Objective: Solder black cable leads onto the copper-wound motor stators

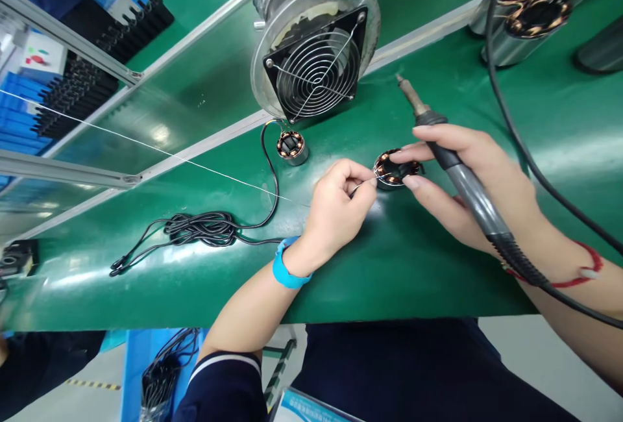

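Note:
My left hand (343, 198) pinches a thin wire between thumb and forefinger, right at the rim of a stator (389, 181) with copper windings. That stator sits on the green bench, partly covered by my fingers. In my right hand (491, 182) a soldering iron (470, 198) lies across the palm, its tip (400, 79) pointing up and away from the stator. Thumb and fingertips of the same hand touch the stator's right side. A second small stator (292, 148), joined to a black cable, stands farther back on the left.
A fan with a wire guard (316, 81) and a foil duct stands behind the hands. Coiled black cable (202, 228) lies left. Larger stators (528, 26) stand at the back right. The iron's cord (579, 305) trails right. A thin pale strand (195, 162) crosses from the left.

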The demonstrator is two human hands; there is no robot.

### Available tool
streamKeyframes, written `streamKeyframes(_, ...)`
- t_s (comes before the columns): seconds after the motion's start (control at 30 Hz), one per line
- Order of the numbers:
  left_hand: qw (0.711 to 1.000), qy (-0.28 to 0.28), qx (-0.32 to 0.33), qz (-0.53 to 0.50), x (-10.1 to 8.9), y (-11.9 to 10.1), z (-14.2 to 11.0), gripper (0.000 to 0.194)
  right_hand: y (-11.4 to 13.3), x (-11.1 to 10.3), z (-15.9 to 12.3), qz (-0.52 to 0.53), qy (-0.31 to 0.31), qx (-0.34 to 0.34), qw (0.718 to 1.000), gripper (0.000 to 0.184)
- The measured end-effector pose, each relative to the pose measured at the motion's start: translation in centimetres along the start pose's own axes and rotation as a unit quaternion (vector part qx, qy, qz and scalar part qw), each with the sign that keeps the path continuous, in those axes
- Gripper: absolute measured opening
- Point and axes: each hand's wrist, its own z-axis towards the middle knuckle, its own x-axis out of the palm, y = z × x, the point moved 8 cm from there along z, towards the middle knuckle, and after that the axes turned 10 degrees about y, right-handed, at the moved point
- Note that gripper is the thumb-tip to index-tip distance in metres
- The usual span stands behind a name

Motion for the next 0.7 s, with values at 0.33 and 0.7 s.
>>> streamKeyframes(0.33, 0.997, 0.06, -0.038, -0.031, -0.1, 0.8, 0.1, 0.018, -0.1, 0.7, 0.2, -0.036, 0.021, -0.026, 0.999, 0.053)
streamKeyframes(0.7, 0.97, 0.119, -0.147, -0.152, -1.4, 1.6, 0.6, 0.023, -0.1, 2.1, 0.5, -0.046, 0.077, -0.083, 0.992, 0.059)
